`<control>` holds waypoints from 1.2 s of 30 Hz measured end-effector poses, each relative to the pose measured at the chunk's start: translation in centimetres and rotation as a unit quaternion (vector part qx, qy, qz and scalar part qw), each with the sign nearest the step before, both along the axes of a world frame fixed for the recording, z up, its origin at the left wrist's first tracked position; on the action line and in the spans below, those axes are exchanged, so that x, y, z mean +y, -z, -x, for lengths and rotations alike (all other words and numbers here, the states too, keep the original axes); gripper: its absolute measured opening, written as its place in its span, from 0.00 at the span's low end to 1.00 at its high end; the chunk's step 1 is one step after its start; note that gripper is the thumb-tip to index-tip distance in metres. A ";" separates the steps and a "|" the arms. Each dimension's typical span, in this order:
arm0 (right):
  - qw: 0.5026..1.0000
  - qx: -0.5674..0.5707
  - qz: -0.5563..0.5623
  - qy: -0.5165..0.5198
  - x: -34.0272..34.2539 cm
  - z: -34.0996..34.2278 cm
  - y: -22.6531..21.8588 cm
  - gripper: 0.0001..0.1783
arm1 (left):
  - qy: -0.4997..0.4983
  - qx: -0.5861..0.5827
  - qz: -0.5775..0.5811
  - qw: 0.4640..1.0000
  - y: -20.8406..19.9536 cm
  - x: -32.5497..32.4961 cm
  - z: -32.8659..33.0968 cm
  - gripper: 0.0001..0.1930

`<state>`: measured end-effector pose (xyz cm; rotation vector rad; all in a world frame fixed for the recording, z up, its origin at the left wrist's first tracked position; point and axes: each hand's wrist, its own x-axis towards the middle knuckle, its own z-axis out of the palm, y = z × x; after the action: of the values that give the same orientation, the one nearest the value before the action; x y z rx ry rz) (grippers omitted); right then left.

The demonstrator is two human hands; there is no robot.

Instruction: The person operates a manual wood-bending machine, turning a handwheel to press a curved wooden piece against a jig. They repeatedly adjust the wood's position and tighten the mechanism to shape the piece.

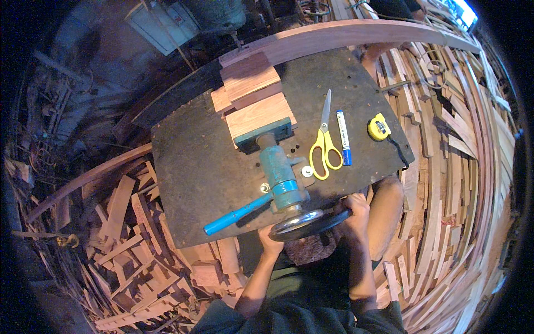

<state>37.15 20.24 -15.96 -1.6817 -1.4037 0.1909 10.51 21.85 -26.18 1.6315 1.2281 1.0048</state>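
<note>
My right hand (356, 214) is closed round the right side of the wheel (296, 227) at the near end of the clamp (272, 161), fingers curled over it. My left hand (271, 241) is at the wheel's left edge, touching it, fingers bent; they are partly hidden, so I cannot tell how tightly they close. The clamp's blue handle (233, 215) sticks out to its left, free of my hands. At the clamp's far end, its flat pad (278, 131) stands against the wooden blocks (258, 118), and beyond those a long board (334, 36) runs crosswise. To the clamp's right, on the dark table (194, 183), lie yellow scissors (322, 139), then a marker (343, 133) with a blue cap, and, farther off, a yellow tape measure (380, 127). Wood offcuts (125, 245) are heaped well left of the clamp.
</note>
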 end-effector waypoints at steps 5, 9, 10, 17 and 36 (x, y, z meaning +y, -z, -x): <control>1.000 0.009 -0.008 0.011 -0.1 0.0 0.3 0.09 | -0.062 -0.025 -0.062 0.996 -2.6 0.8 -2.1 0.08; 1.000 0.013 0.010 0.002 -0.2 0.0 -0.1 0.09 | -0.080 -0.022 -0.089 0.993 -4.1 1.2 -2.7 0.05; 1.000 0.013 0.014 0.002 -0.2 0.0 -0.2 0.09 | -0.080 -0.012 -0.091 0.993 -4.1 1.2 -2.6 0.05; 0.999 0.011 0.034 0.005 -0.2 0.0 -0.6 0.08 | -0.080 -0.004 -0.078 0.994 -4.4 1.1 -2.6 0.05; 0.998 0.023 0.050 0.009 -0.4 0.0 -0.5 0.07 | -0.088 -0.021 -0.063 0.994 -3.8 1.0 -2.6 0.09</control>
<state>37.19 19.82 -15.43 -1.7605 -1.3635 0.2929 13.09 22.87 -22.35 1.6109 1.3203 1.2420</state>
